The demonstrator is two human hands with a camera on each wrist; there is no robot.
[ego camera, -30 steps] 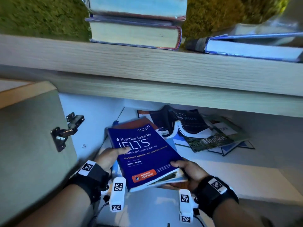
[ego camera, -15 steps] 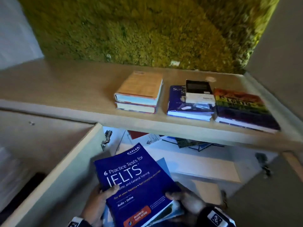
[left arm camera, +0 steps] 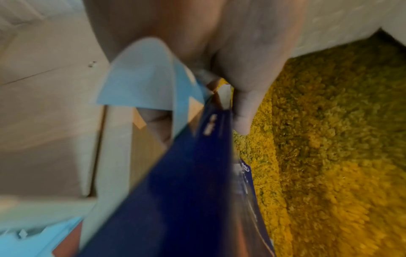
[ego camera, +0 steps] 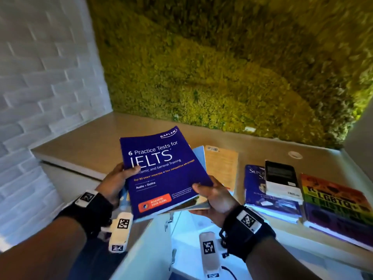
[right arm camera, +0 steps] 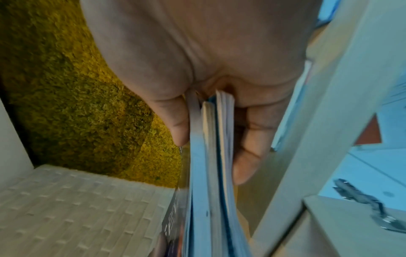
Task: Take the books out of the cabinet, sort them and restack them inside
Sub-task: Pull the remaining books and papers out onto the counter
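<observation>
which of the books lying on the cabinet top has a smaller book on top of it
The dark blue book, middle of the three: a small black-and-white book lies on it. The tan book and rainbow-covered book carry nothing.

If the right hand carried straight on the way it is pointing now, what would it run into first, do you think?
Probably the tan book lying on the cabinet top just beyond the right hand; depth is uncertain.

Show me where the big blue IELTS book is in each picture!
Head view: the blue book sits in the middle, held up by the left hand and right hand.
Left wrist view: its dark blue cover runs down the lower middle.
Right wrist view: only its edge shows, on top of the held stack.
Shared landmark: the green moss wall.
</observation>
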